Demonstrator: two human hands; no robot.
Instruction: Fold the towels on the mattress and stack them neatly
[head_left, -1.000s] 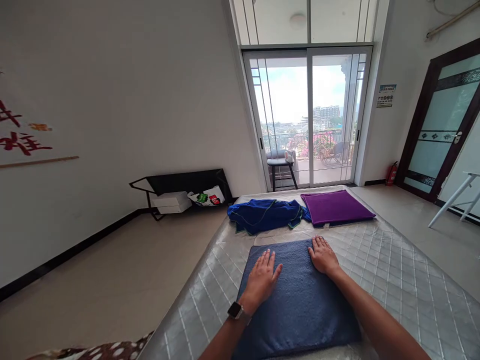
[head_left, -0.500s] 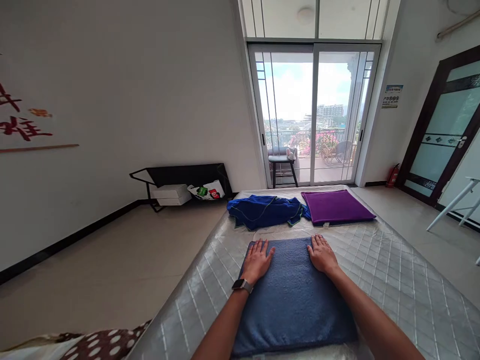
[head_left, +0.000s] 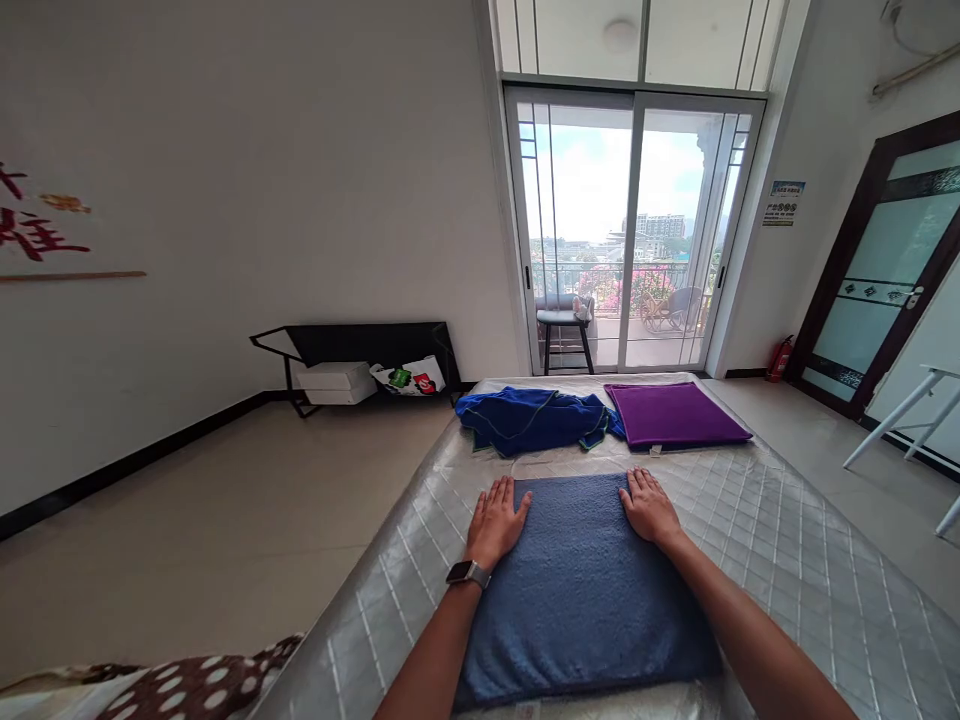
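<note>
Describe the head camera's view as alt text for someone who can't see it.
A person's left hand and right hand rest on opposite edges of a flat grey-blue cloth on a silver mattress. Beyond it lie a rumpled blue cloth and a purple cloth, before glass doors.

A silver quilted mattress [head_left: 787, 560] bears a grey-blue cloth [head_left: 581, 585], a rumpled blue cloth [head_left: 521, 420] and a flat purple cloth [head_left: 679, 413].

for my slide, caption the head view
Left hand and right hand rest at opposite edges of a blue-grey cloth on a silver quilted mattress.
</note>
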